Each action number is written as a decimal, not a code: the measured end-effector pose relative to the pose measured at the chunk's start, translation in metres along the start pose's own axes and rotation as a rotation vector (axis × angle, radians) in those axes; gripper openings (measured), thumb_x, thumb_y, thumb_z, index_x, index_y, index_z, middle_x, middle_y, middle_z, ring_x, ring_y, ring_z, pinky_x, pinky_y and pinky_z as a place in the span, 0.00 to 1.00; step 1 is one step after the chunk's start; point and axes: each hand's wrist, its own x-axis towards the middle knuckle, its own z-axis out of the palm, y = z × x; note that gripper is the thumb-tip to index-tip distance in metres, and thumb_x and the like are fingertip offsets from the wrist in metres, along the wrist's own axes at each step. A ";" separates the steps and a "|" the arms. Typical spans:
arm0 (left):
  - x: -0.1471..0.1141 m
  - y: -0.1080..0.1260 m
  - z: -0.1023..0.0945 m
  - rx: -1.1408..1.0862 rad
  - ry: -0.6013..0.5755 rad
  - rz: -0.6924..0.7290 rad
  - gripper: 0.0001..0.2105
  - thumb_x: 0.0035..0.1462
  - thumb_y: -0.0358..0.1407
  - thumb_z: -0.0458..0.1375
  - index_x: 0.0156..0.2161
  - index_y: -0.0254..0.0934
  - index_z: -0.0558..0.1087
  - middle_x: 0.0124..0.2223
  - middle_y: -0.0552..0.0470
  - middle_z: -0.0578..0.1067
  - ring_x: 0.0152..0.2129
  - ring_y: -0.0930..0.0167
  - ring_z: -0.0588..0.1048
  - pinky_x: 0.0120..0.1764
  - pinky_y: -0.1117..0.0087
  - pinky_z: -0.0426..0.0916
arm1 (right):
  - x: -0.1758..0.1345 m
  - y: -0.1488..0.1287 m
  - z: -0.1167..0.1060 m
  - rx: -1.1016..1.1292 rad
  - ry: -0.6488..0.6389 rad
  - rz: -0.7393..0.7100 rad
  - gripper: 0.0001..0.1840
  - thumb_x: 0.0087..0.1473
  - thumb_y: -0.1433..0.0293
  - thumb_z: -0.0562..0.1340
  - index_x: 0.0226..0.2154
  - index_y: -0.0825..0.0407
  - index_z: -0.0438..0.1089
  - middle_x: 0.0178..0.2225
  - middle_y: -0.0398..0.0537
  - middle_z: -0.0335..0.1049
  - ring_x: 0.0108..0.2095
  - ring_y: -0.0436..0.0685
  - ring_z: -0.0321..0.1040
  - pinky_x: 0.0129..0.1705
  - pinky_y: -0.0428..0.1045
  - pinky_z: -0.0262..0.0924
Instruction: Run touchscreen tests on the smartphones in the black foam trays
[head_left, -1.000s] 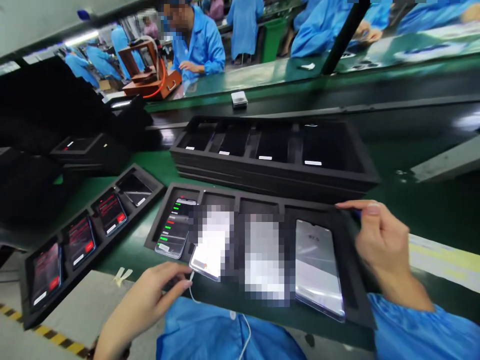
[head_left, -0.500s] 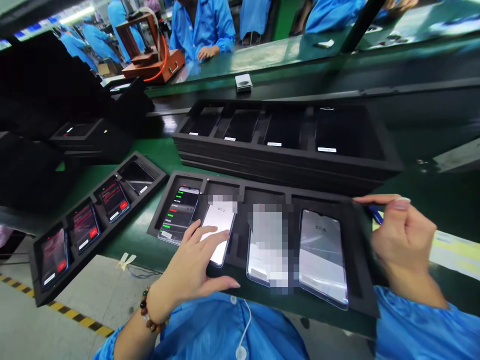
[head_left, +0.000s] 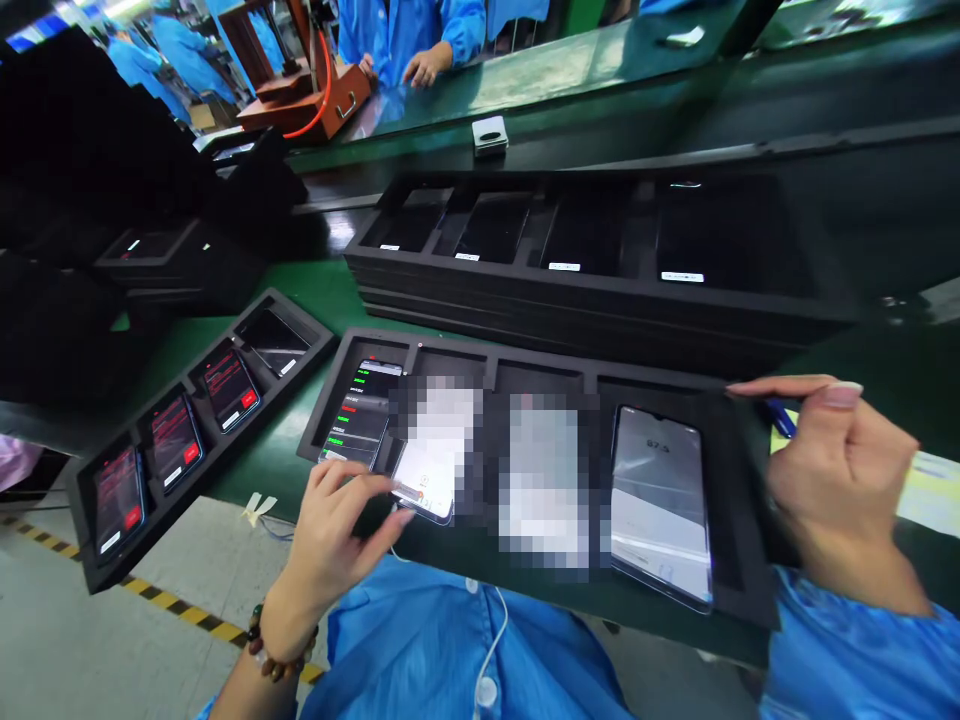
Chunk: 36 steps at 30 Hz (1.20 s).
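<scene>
The black foam tray with four rectangular recesses [head_left: 752, 520] lies on the green counter [head_left: 266, 445], presumably keeping units separate and readable. The slim, white-lit, glass-fronted phone [head_left: 435, 465] occupies the second position from left. Left hand [head_left: 341, 530]: thumb and forefinger apart at its lower end, probably for screen access. Right hand [head_left: 840, 470]: forefinger extended to the far right corner, perhaps steadying; whether the curled fingers grip the blue pen [head_left: 781, 418] cannot be determined.

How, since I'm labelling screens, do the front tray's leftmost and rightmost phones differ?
The leftmost phone shows a dark screen with coloured lines; the rightmost phone a pale one. The left hand overlaps the leftmost phone's lower end; no hand covers the rightmost phone. Both lie face up.
</scene>
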 end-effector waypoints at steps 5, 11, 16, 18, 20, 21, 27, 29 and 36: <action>-0.010 0.011 -0.006 0.001 0.014 0.030 0.04 0.73 0.33 0.63 0.51 0.39 0.76 0.39 0.51 0.85 0.36 0.65 0.79 0.45 0.63 0.72 | 0.000 -0.001 0.001 0.055 -0.018 0.004 0.44 0.71 0.34 0.46 0.32 0.50 0.79 0.32 0.55 0.79 0.29 0.61 0.69 0.33 0.57 0.57; 0.010 0.026 0.018 -0.012 -0.229 0.172 0.27 0.75 0.57 0.56 0.62 0.36 0.72 0.59 0.45 0.84 0.56 0.57 0.78 0.69 0.53 0.57 | 0.000 -0.003 0.002 0.067 -0.009 -0.008 0.45 0.71 0.34 0.45 0.32 0.50 0.78 0.32 0.55 0.79 0.31 0.63 0.71 0.35 0.57 0.59; 0.019 0.022 0.028 -0.028 -0.271 0.123 0.30 0.72 0.59 0.58 0.64 0.37 0.71 0.56 0.46 0.85 0.57 0.56 0.77 0.72 0.51 0.52 | 0.003 -0.005 -0.001 0.059 -0.017 0.022 0.47 0.68 0.31 0.45 0.32 0.50 0.79 0.29 0.54 0.76 0.25 0.59 0.65 0.32 0.57 0.55; 0.018 0.017 0.025 -0.001 -0.249 0.095 0.27 0.73 0.57 0.59 0.63 0.38 0.71 0.55 0.45 0.85 0.55 0.56 0.78 0.71 0.51 0.53 | 0.003 -0.006 -0.002 0.060 -0.036 0.024 0.47 0.69 0.31 0.44 0.33 0.51 0.79 0.31 0.56 0.77 0.26 0.59 0.67 0.33 0.57 0.57; 0.016 0.011 0.020 0.046 -0.216 0.063 0.25 0.72 0.55 0.61 0.61 0.38 0.72 0.53 0.44 0.85 0.54 0.55 0.78 0.69 0.51 0.55 | 0.003 -0.005 -0.002 0.071 -0.031 0.009 0.46 0.70 0.33 0.45 0.33 0.51 0.79 0.32 0.55 0.77 0.28 0.59 0.68 0.34 0.57 0.58; 0.016 0.009 0.017 0.070 -0.196 0.047 0.24 0.72 0.53 0.61 0.61 0.38 0.73 0.53 0.44 0.84 0.53 0.55 0.78 0.68 0.51 0.56 | 0.003 -0.005 -0.002 0.078 -0.020 -0.003 0.45 0.71 0.34 0.45 0.33 0.51 0.79 0.32 0.55 0.77 0.28 0.59 0.68 0.34 0.57 0.58; 0.017 0.007 0.014 0.066 -0.142 0.035 0.21 0.72 0.48 0.63 0.61 0.37 0.73 0.52 0.45 0.85 0.52 0.57 0.78 0.66 0.52 0.58 | 0.001 -0.004 -0.001 0.088 -0.015 -0.017 0.44 0.73 0.36 0.46 0.33 0.51 0.79 0.32 0.54 0.78 0.27 0.58 0.65 0.33 0.56 0.55; 0.019 0.010 0.016 0.039 -0.156 0.059 0.20 0.72 0.48 0.63 0.61 0.37 0.73 0.53 0.46 0.85 0.52 0.58 0.79 0.67 0.52 0.57 | 0.001 -0.005 -0.001 0.088 -0.019 -0.009 0.45 0.72 0.35 0.46 0.33 0.52 0.79 0.32 0.54 0.78 0.26 0.57 0.64 0.32 0.55 0.55; 0.021 0.018 0.023 -0.032 -0.150 0.123 0.15 0.74 0.47 0.62 0.57 0.40 0.74 0.51 0.51 0.87 0.51 0.59 0.80 0.66 0.53 0.57 | 0.001 -0.002 0.001 0.081 -0.006 -0.012 0.44 0.72 0.35 0.46 0.32 0.50 0.79 0.32 0.55 0.79 0.30 0.60 0.70 0.34 0.56 0.58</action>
